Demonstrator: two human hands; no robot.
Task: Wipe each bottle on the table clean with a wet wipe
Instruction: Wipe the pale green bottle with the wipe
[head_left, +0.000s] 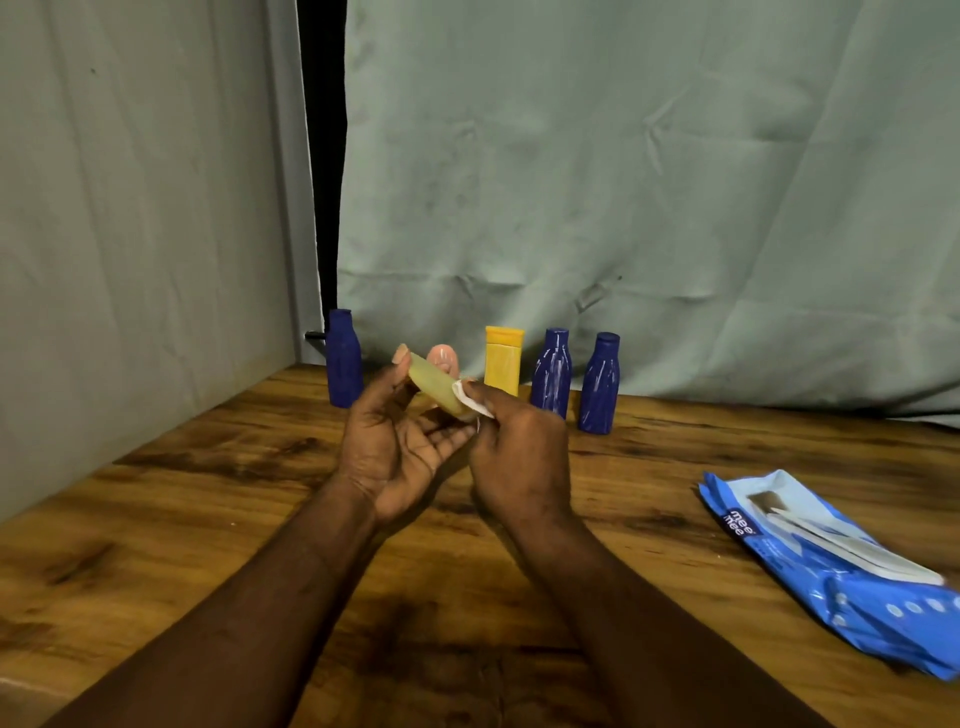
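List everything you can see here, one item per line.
dark blue bottles: three, dark blue, upright along the table's far edge, one left, two right
yellow bottle: one, yellow, upright at the far edge, left of the two right-hand blue ones
pale green bottle: one, pale yellow-green, tilted, held above the table
pink item: one, pink, partly hidden behind the held bottle; cannot tell what it is
wet wipe: one, white, against the held bottle
wipes pack: one, blue, lying on the table's right side
table: one, brown wood
cloth backdrop: grey-green, behind and to the left
left hand: holds the pale green bottle
right hand: pinches the wet wipe
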